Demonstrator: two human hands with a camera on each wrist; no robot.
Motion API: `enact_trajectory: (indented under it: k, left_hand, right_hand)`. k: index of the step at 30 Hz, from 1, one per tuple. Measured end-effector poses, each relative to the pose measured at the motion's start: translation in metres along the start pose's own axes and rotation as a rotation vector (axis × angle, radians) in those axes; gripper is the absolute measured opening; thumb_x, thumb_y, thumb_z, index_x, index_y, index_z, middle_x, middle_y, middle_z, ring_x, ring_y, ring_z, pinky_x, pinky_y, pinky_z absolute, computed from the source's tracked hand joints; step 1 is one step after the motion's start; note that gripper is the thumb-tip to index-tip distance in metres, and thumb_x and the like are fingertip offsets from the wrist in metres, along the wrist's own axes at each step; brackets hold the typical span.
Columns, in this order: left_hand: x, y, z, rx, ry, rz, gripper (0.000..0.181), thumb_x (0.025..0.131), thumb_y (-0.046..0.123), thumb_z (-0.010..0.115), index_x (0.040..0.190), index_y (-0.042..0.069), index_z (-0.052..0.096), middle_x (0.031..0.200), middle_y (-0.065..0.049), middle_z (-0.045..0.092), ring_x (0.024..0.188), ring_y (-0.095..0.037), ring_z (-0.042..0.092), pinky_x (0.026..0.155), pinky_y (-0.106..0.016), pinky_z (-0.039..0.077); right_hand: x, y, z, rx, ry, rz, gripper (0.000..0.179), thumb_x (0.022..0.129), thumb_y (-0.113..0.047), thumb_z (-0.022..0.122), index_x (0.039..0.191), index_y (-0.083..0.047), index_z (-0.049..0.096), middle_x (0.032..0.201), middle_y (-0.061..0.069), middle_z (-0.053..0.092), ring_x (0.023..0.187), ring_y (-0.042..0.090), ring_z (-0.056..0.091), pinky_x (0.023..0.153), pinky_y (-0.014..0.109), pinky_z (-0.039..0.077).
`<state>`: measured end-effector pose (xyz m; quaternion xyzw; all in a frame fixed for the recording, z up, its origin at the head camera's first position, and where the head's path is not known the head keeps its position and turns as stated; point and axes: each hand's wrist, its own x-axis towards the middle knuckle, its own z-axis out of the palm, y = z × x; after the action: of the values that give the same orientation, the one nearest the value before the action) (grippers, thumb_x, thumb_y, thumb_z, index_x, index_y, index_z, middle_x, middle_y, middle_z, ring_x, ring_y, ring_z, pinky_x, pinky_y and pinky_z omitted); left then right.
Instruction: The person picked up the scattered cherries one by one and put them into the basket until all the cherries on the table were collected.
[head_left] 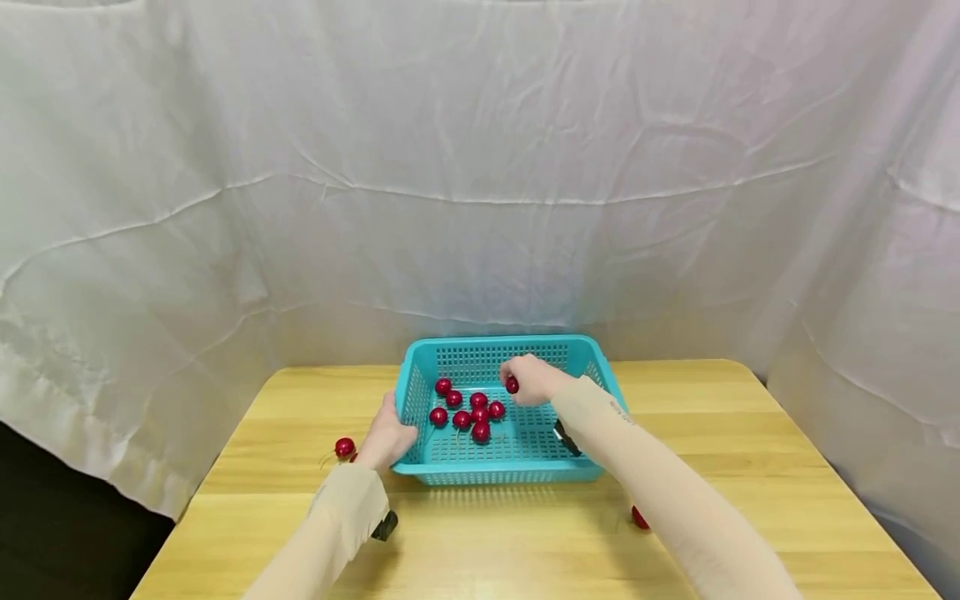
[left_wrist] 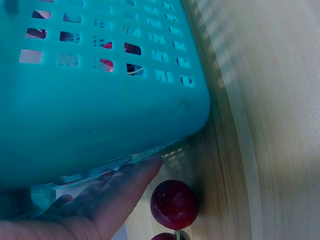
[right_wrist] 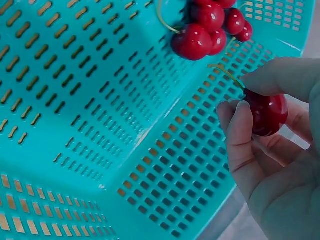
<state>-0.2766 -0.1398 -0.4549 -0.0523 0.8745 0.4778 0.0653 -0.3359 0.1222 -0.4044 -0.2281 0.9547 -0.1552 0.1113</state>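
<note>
A turquoise plastic basket (head_left: 510, 475) with slotted walls stands on the table. My left hand (head_left: 384, 437) grips its left side, thumb over the rim and fingers along the outside. Over the basket's right half, my right hand (head_left: 534, 380) pinches a dark red cherry (right_wrist: 267, 114) between thumb and fingers, its green stem pointing away. Several red cherries (head_left: 480, 415) lie grouped on the left half of the basket floor. Just outside the basket by my left fingers, a cherry (left_wrist: 174, 205) rests on the wood, with another partly cut off below it.
The light wooden table (head_left: 285, 467) ends at a pale hanging cloth (head_left: 510, 250) behind the basket. A loose cherry (head_left: 345, 447) lies left of my left hand. Beside my right forearm, another cherry (head_left: 640, 517) is partly hidden by the sleeve.
</note>
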Motion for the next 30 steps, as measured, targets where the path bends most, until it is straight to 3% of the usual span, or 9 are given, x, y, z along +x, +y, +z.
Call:
enact_trajectory:
  k: [10,17,26,30]
  left_hand:
    - [0.001,0.001,0.002,-0.01,0.001,-0.008,0.072,0.088,-0.007,0.05,0.153,0.006,0.023,0.151,-0.025,0.044,0.137,-0.046,0.045,0.112,-0.067,0.038]
    - [0.0,0.003,0.001,-0.004,-0.002,-0.01,0.072,0.088,-0.006,0.051,0.154,0.006,0.022,0.152,-0.026,0.043,0.138,-0.047,0.045,0.112,-0.068,0.038]
    - [0.001,0.002,0.002,-0.009,-0.001,-0.004,0.072,0.088,-0.006,0.052,0.154,0.005,0.022,0.152,-0.026,0.043,0.138,-0.047,0.045,0.112,-0.068,0.037]
    - [0.0,0.002,0.001,-0.009,-0.001,-0.01,0.072,0.088,-0.006,0.052,0.153,0.005,0.022,0.153,-0.025,0.042,0.138,-0.047,0.044,0.113,-0.067,0.037]
  right_hand:
    - [0.004,0.001,0.006,0.012,-0.039,-0.017,0.02,0.088,0.002,0.061,0.107,-0.003,0.065,0.087,0.009,0.058,0.063,0.015,0.036,0.062,0.03,0.035]
    - [0.008,0.001,0.012,-0.006,-0.078,0.028,0.025,0.091,0.002,0.059,0.113,-0.005,0.067,0.109,0.016,0.063,0.072,0.017,0.04,0.064,0.031,0.036]
    - [0.01,-0.001,0.015,-0.033,-0.102,0.059,0.03,0.09,0.001,0.062,0.117,-0.01,0.066,0.095,0.007,0.058,0.068,0.015,0.041,0.062,0.031,0.037]
    - [0.01,-0.003,0.014,-0.021,-0.102,0.069,0.033,0.092,-0.003,0.063,0.125,-0.009,0.065,0.094,0.008,0.059,0.076,0.018,0.045,0.066,0.032,0.04]
